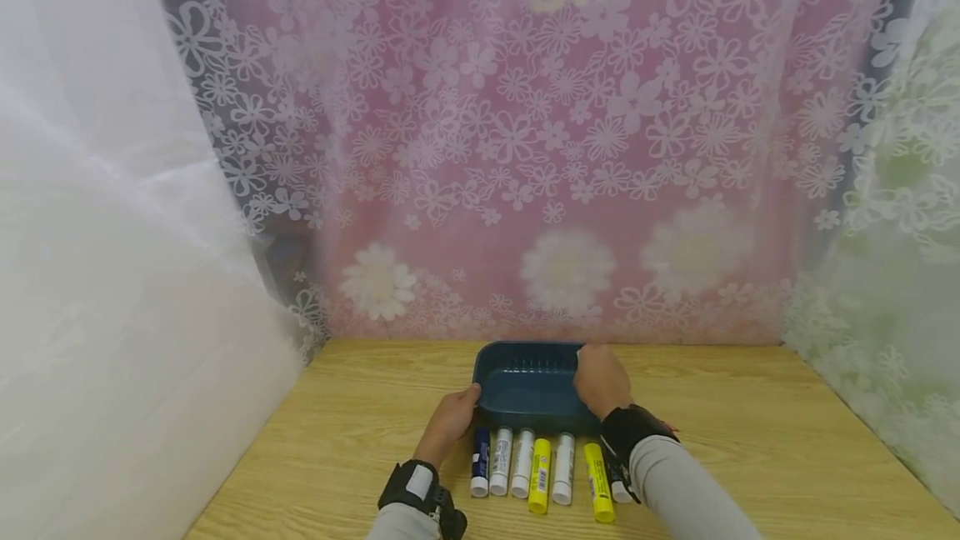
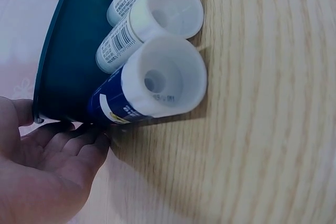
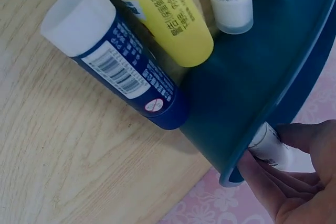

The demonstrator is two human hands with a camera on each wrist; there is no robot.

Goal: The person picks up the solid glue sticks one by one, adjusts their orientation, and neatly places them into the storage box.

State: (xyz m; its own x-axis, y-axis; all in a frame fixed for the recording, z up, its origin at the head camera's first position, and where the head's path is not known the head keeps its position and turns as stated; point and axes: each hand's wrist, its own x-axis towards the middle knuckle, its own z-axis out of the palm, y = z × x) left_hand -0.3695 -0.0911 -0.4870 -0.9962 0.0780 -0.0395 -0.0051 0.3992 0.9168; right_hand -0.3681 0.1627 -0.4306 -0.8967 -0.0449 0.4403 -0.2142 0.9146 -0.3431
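A dark teal tray (image 1: 525, 422) stands on the table behind a row of several glue sticks. My left hand (image 1: 452, 419) holds the tray's left end, thumb at the rim and fingers beneath, beside a blue glue stick (image 2: 113, 98) with a white cap. At the tray's right end, my right hand (image 1: 602, 380) pinches a white glue stick (image 3: 270, 145) between thumb and fingers, partly hidden behind the tray wall in the right wrist view. Near that hand lie a yellow glue stick (image 3: 173, 22) and another blue one (image 3: 128, 66).
White glue sticks (image 1: 563, 469) and a yellow one (image 1: 539, 476) lie in the middle of the row on the wooden table (image 1: 360, 440). A pink flowered curtain (image 1: 480, 148) hangs behind the table, with pale sheets at both sides.
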